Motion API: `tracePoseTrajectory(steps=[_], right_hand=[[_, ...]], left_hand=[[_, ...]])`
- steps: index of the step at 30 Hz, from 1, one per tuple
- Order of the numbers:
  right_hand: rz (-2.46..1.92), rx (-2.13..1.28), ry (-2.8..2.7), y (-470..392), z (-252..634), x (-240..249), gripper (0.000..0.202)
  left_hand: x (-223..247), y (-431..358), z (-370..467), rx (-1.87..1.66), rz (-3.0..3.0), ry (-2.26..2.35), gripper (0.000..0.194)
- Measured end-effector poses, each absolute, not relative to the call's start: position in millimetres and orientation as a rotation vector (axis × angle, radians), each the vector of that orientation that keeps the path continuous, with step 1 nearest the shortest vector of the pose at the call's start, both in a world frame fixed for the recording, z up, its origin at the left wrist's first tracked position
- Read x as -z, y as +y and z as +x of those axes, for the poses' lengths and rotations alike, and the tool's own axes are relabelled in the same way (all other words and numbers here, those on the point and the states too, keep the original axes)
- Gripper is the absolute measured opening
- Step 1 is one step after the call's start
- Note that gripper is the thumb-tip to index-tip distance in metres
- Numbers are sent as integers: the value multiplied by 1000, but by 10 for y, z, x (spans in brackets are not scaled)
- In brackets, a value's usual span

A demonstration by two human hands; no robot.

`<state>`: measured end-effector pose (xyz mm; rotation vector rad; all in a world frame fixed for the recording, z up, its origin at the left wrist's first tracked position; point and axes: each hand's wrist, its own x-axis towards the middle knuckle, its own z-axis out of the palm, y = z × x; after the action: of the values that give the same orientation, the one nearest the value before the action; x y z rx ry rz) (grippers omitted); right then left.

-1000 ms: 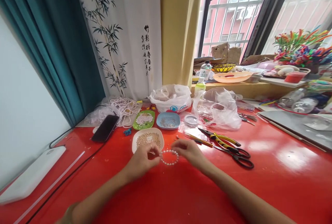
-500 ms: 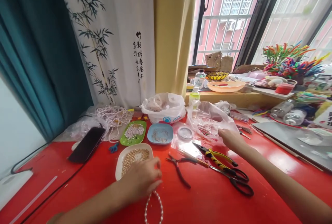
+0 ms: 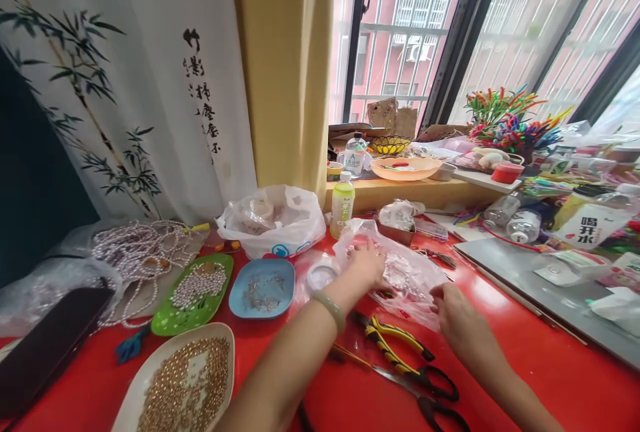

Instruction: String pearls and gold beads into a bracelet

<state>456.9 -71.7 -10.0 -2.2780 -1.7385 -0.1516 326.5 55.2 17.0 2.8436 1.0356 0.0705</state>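
My left hand (image 3: 367,265), with a pale bangle on the wrist, reaches into the mouth of a clear plastic bag (image 3: 417,275). Its fingers are stretched out among the bag's contents, with the tips partly hidden. Strands and small items inside show only faintly through the film. On the bag's right edge my right hand (image 3: 453,315) is closed, pinching the plastic. Just in front of the bag lie yellow-and-black pliers (image 3: 395,345) and black-handled scissors (image 3: 420,389). A round clear lid (image 3: 321,277) is by my left wrist.
At the left are a dish of gold beads (image 3: 187,385), a green dish (image 3: 193,292) of pale beads, a blue dish (image 3: 263,289) and a dark phone (image 3: 53,352). Behind stand a white plastic bag (image 3: 275,222) and a green-labelled bottle (image 3: 343,205). A grey board (image 3: 525,279) lies right.
My left hand has moved from beside the gold beads and beaded strand into the clear bag. My right hand stays at the bag, now on its right edge. The view has turned right.
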Motion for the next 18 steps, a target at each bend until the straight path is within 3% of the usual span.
tracePoseTrajectory(steps=[1,5,10,13,16,18], right_hand=[[-2233,108,-1675,-714,4609,122,23],[-2090,-114,-1477,-702,4693,154,17],[-2022,-198,-1396,-692,4708,116,14],[-1982,-105,-1410,-680,4700,108,15],[-1978,-48,-1418,-680,4677,95,15],[-1969,-58,-1416,-697,4664,73,15]], left_hand=[[-120,568,3316,-111,2836,1056,82],[-65,661,3413,-232,2811,970,29],[-315,944,3327,-400,2710,1031,33],[-467,1042,3296,-479,2666,980,48],[-544,997,3292,-378,2662,784,61],[-596,904,3252,-276,2664,616,60]])
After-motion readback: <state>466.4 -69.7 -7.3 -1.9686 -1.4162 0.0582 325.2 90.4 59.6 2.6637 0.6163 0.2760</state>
